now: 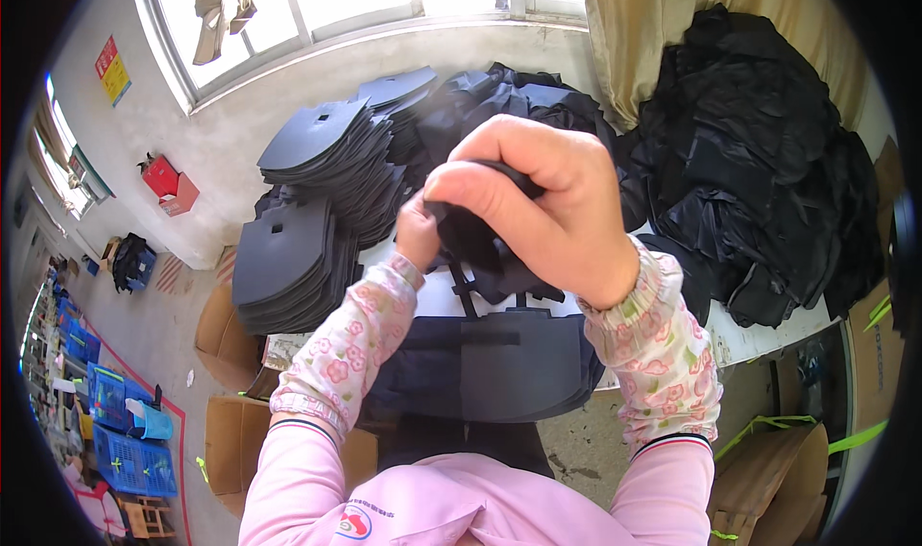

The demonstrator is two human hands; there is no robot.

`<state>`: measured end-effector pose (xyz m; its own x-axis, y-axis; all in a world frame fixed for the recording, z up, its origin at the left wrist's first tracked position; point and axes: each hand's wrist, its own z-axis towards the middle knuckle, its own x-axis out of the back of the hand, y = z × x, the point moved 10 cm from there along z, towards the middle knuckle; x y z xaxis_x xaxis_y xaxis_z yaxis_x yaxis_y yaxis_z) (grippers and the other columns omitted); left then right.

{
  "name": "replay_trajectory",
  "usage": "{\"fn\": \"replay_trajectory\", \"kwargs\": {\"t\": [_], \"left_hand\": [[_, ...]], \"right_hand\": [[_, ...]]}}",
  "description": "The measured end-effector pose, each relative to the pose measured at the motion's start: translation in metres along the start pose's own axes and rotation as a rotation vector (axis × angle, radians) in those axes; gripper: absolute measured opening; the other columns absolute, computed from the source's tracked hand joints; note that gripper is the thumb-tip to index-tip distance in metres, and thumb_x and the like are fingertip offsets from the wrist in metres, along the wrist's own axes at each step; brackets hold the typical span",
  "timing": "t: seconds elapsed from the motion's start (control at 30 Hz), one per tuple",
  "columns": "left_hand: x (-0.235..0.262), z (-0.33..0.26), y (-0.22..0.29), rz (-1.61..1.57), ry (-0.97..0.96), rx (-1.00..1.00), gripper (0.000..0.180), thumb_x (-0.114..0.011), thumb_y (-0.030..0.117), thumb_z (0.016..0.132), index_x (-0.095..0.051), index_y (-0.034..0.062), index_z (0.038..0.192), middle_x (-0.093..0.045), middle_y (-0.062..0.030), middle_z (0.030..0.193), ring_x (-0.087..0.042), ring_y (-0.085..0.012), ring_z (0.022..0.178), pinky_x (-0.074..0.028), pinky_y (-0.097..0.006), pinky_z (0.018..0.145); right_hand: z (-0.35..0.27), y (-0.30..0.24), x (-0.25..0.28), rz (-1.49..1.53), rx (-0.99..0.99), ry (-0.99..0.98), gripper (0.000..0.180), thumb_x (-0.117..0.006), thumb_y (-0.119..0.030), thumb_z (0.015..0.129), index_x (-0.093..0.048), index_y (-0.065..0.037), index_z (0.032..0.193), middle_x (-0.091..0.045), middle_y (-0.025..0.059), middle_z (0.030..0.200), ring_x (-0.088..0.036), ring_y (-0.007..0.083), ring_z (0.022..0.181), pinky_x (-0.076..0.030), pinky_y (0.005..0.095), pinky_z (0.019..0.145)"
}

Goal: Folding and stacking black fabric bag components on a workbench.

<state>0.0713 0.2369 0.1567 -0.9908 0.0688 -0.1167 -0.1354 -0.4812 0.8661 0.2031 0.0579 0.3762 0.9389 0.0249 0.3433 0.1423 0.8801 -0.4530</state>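
My right hand (552, 205) is raised close in front of me, its thumb and fingers closed on a piece of black fabric (471, 239). Just beyond and to the left, my left hand (418, 234) grips the same fabric; its fingers are partly hidden behind the cloth. Black straps (464, 291) hang below the hands toward the table. At the table's near edge lies a flat dark grey panel (523, 368) with dark fabric around it, overhanging the edge.
Stacks of dark grey shaped boards (298, 253), each with a small square hole, stand at the left of the white table (768, 339). A loose black fabric heap (759, 162) rises at the right. Cardboard boxes (230, 339) sit by the table's left; another box (768, 479) is lower right.
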Motion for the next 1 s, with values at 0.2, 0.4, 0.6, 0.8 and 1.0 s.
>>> {"fn": "replay_trajectory", "kwargs": {"t": [0.2,0.4,0.6,0.8,1.0], "left_hand": [[0.06,0.062,0.037,0.867,0.015,-0.294,0.011,-0.073,0.02,0.084,-0.074,0.0122,0.091,-0.057,-0.0087,0.081,-0.059,-0.0226,0.071,-0.047,-0.033,0.066],[0.148,0.11,0.033,0.429,0.115,-0.05,0.02,-0.055,0.011,0.094,-0.074,0.0069,0.1,-0.058,0.0021,0.062,-0.052,-0.0078,0.048,-0.04,-0.027,0.044],[0.135,0.107,0.086,-0.103,0.28,0.02,0.025,-0.046,0.005,0.101,-0.064,0.008,0.117,-0.069,-0.0035,0.091,-0.067,-0.0129,0.07,-0.055,-0.026,0.059],[0.147,0.133,0.167,-0.509,-0.027,-0.228,0.029,-0.046,0.008,0.1,-0.058,0.0043,0.127,-0.064,-0.0105,0.123,-0.061,-0.0245,0.115,-0.05,-0.041,0.1],[0.158,0.092,0.208,-0.7,-0.573,-0.094,0.041,-0.037,0.019,0.103,-0.053,0.0001,0.135,-0.057,-0.0163,0.137,-0.056,-0.031,0.124,-0.042,-0.045,0.109]], "right_hand": [[-0.013,0.004,0.043,-0.05,-0.099,0.102,0.013,-0.071,-0.011,0.088,-0.072,0.001,0.083,-0.064,0.005,0.068,-0.058,0.0081,0.061,-0.043,0.0251,0.055],[-0.064,-0.013,-0.062,-0.008,0.104,-0.249,0.019,-0.078,-0.019,0.084,-0.068,-0.006,0.076,-0.062,0.004,0.061,-0.059,0.0223,0.05,-0.047,0.0303,0.049],[-0.107,0.128,-0.042,-0.662,-0.126,-0.464,0.033,-0.077,-0.025,0.077,-0.062,-0.012,0.103,-0.066,0.0092,0.087,-0.069,0.0304,0.077,-0.054,0.0403,0.067],[-0.161,0.271,0.083,-0.969,-0.564,-0.021,0.021,-0.064,-0.01,0.086,-0.063,-0.013,0.107,-0.064,0.0156,0.101,-0.068,0.037,0.088,-0.055,0.0466,0.076],[-0.198,0.251,-0.079,-0.241,-0.675,-0.593,0.075,-0.083,-0.036,0.074,-0.052,-0.006,0.136,-0.06,0.0225,0.126,-0.06,0.0399,0.114,-0.046,0.0408,0.101]]}}
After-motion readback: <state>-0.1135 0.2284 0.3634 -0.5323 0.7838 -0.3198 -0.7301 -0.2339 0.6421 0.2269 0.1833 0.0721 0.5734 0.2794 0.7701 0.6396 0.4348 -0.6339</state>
